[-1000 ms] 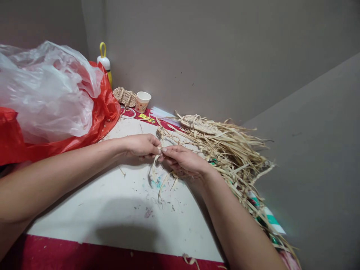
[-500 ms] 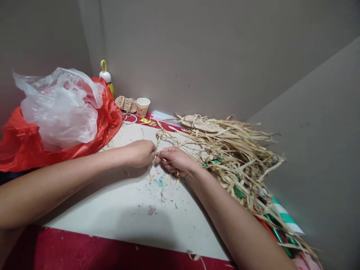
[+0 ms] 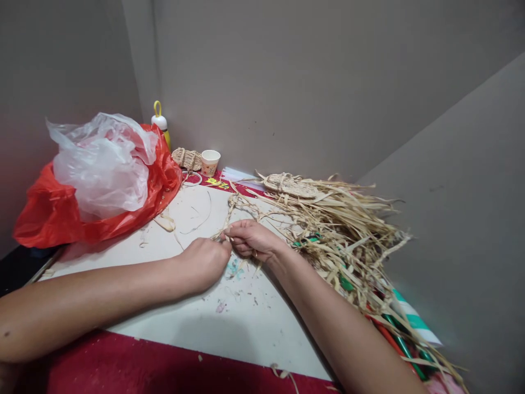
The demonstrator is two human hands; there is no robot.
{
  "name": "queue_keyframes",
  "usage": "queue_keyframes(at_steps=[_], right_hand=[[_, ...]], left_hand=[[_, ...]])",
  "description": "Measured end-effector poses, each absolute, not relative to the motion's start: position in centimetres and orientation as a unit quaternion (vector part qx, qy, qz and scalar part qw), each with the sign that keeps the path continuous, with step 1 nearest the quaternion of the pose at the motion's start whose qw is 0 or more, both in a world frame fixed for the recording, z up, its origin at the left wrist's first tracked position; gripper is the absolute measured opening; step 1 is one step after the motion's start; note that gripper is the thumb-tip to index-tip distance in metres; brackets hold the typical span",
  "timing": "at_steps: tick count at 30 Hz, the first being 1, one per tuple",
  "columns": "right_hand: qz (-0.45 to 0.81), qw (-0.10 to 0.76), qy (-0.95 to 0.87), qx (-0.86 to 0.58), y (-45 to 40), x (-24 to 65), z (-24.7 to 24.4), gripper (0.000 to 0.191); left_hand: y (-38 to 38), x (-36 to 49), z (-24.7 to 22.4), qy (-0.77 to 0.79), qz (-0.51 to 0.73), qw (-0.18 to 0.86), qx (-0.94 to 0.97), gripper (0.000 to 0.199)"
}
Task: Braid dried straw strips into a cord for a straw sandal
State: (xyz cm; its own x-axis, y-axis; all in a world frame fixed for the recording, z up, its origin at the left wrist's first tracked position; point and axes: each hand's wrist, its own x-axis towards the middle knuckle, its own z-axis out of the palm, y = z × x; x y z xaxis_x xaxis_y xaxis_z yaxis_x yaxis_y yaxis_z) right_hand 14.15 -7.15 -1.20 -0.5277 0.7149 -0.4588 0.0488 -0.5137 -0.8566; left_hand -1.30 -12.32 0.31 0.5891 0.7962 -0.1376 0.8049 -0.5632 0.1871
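A twisted straw cord [image 3: 230, 209] runs over the white board [image 3: 197, 312] toward me, its near end between my two hands. My right hand [image 3: 250, 238] pinches the cord between thumb and fingertips. Just below and left of it, my left hand [image 3: 207, 262] is closed, its back turned to me, with the fingers hidden. Straw ends stick out beside the left knuckles, so it grips the strands too. The hands touch or nearly touch. Thinner straw strands [image 3: 268, 210] branch off to the right of the cord.
A heap of dry straw [image 3: 353, 219] lies on the right, a woven straw sole [image 3: 291, 186] on top. At the back stand a paper cup [image 3: 210, 163], another woven sole [image 3: 186, 158] and a yellow-white bottle [image 3: 159, 123]. Red [image 3: 49, 210] and clear plastic bags [image 3: 102, 175] fill the left.
My left hand has moved down and nearer to me, now below the right hand's fingertips. The right hand still pinches the cord. The view has shifted slightly.
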Motion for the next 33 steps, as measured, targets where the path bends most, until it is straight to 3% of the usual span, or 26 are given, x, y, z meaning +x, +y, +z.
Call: queue_keyframes(at_steps=[3,6,8,11,14,19,23,27,33], right_hand=[[0.765,0.226,-0.433,-0.42,-6.9,14.5,-1.1,0.017],[0.771,0.239,-0.423,-0.412,-6.7,14.7,-0.7,0.02],[0.77,0.24,-0.423,-0.413,-6.5,14.6,-0.6,0.02],[0.771,0.221,-0.431,-0.413,-6.3,14.1,-0.4,0.021],[0.77,0.195,-0.437,-0.422,-6.2,13.9,-0.2,0.023],[0.743,0.179,-0.464,-0.448,-6.6,14.5,0.0,0.025],[0.68,0.182,-0.526,-0.477,-7.4,14.7,-0.4,0.022],[0.53,0.176,-0.642,-0.525,-8.1,14.5,-1.0,0.023],[0.303,0.15,-0.766,-0.547,-8.7,14.3,-1.1,0.023]], left_hand=[[-11.9,-2.4,1.1,0.447,0.055,0.179,0.875,0.029],[-9.7,-3.4,1.5,0.492,0.243,0.243,0.8,0.029],[-7.9,-3.5,1.2,0.508,0.32,0.347,0.721,0.02],[-6.1,-2.8,0.3,0.459,0.289,0.604,0.584,0.015],[-5.8,-2.2,-0.4,0.44,0.229,0.707,0.504,0.014],[-6.4,-2.6,-0.9,0.416,0.209,0.699,0.543,0.02],[-6.4,-2.8,-1.3,0.431,0.216,0.589,0.648,0.017],[-6.3,-2.5,-1.8,0.442,0.197,0.462,0.743,0.015],[-6.1,-1.8,-2.6,0.43,0.202,0.505,0.721,0.02]])
